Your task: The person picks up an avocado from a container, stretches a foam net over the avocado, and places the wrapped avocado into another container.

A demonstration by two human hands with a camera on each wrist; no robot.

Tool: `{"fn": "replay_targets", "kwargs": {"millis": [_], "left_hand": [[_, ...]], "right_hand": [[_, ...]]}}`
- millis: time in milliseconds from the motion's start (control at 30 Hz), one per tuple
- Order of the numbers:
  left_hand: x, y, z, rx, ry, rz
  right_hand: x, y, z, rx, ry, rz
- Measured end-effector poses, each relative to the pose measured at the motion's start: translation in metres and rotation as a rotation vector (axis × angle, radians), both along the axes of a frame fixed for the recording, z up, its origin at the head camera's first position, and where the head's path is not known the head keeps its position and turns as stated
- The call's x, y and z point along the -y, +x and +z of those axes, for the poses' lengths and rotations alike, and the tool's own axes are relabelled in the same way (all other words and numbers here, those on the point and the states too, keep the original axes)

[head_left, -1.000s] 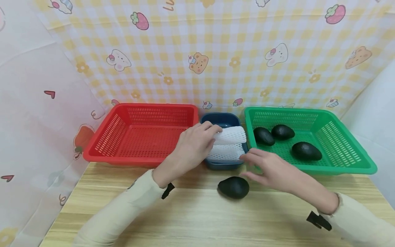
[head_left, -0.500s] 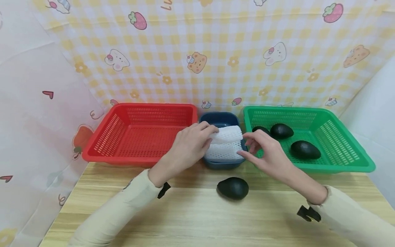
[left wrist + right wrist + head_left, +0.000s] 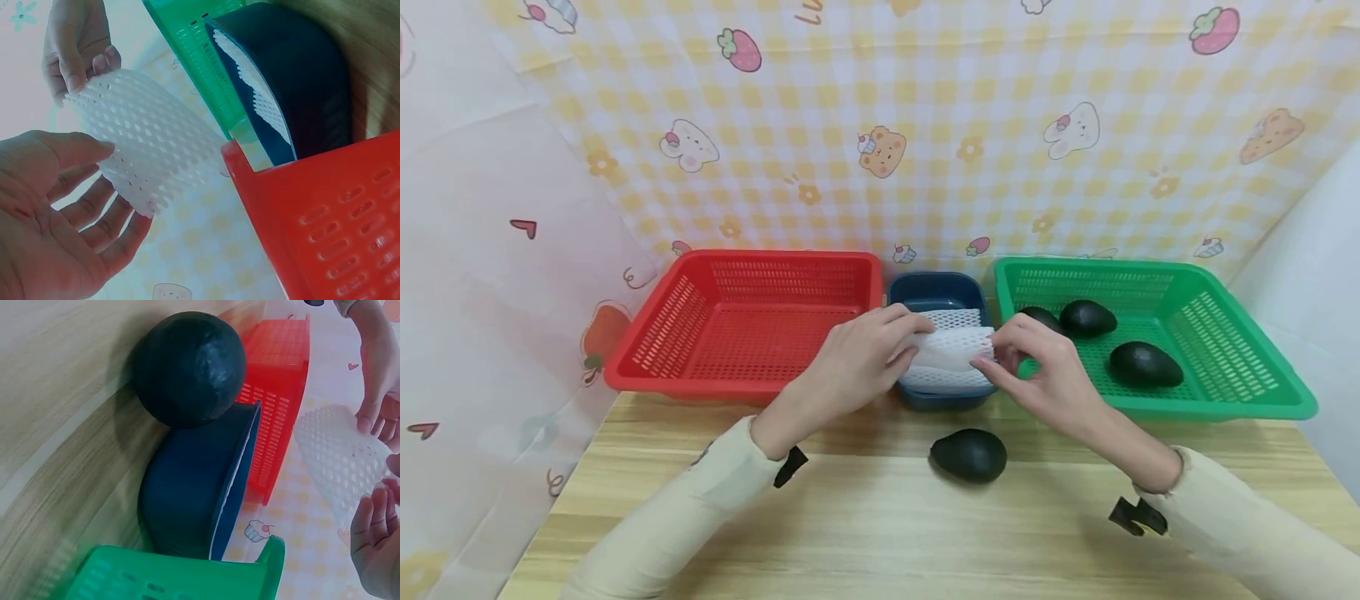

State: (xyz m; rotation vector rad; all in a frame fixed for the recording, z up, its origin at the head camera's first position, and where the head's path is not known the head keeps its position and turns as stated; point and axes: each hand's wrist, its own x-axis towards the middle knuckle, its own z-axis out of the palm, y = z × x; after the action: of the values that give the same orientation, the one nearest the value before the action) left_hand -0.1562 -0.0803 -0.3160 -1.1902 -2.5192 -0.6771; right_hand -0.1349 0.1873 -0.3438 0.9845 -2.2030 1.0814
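A white foam net sleeve (image 3: pixel 953 346) is stretched sideways over the dark blue bin (image 3: pixel 942 285). My left hand (image 3: pixel 867 348) pinches its left end, and my right hand (image 3: pixel 1047 367) pinches the right end between thumb and fingers. In the left wrist view the net (image 3: pixel 153 128) looks like a flattened tube held clear above the bin (image 3: pixel 306 75). More white foam nets (image 3: pixel 951 317) lie in the bin, partly hidden by the held one. On the table in front of the bin rests a dark avocado (image 3: pixel 970 456), also large in the right wrist view.
To the left stands a red basket (image 3: pixel 741 387) with nothing visible in it. A green basket (image 3: pixel 1232 408) on the right holds three dark avocados, one partly behind my right hand. Both flank the bin on the wooden table (image 3: pixel 880 533), against a checked cloth (image 3: pixel 925 200).
My right hand has come up to the net's right end and now grips it. The held net has shifted slightly toward me, showing another net behind it. The avocado on the table stays put.
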Motion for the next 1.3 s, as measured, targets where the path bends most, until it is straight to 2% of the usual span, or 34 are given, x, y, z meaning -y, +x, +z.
{"fn": "replay_targets", "kwargs": {"millis": [133,300,400,533,667,800,967,1133,1300], "left_hand": [[0.008,0.001,0.0,0.079,-0.009,-0.062],[0.02,0.0,-0.001,0.156,-0.069,-0.111],[0.024,-0.003,-0.001,0.167,-0.081,-0.092],[0.029,-0.009,0.0,0.175,-0.029,-0.034],[0.036,-0.015,0.002,0.213,0.036,-0.01],[0.038,-0.018,0.002,0.264,0.059,-0.014],[0.036,-0.018,-0.003,0.316,0.092,-0.003],[0.034,-0.02,-0.007,0.339,0.149,-0.006],[0.032,-0.022,-0.011,0.402,0.186,-0.029]], "right_hand": [[-0.001,0.003,0.003,-0.035,-0.04,0.037],[0.005,0.014,0.021,-0.048,-0.097,0.049],[0.01,0.02,0.032,-0.049,-0.133,0.064],[0.014,0.024,0.038,-0.053,-0.165,0.101],[0.015,0.024,0.04,-0.049,-0.185,0.123],[0.013,0.023,0.038,-0.048,-0.205,0.125],[0.015,0.022,0.038,-0.097,-0.195,0.13],[0.012,0.016,0.027,-0.134,-0.174,0.163],[0.008,0.017,0.02,-0.143,-0.143,0.199]]}}
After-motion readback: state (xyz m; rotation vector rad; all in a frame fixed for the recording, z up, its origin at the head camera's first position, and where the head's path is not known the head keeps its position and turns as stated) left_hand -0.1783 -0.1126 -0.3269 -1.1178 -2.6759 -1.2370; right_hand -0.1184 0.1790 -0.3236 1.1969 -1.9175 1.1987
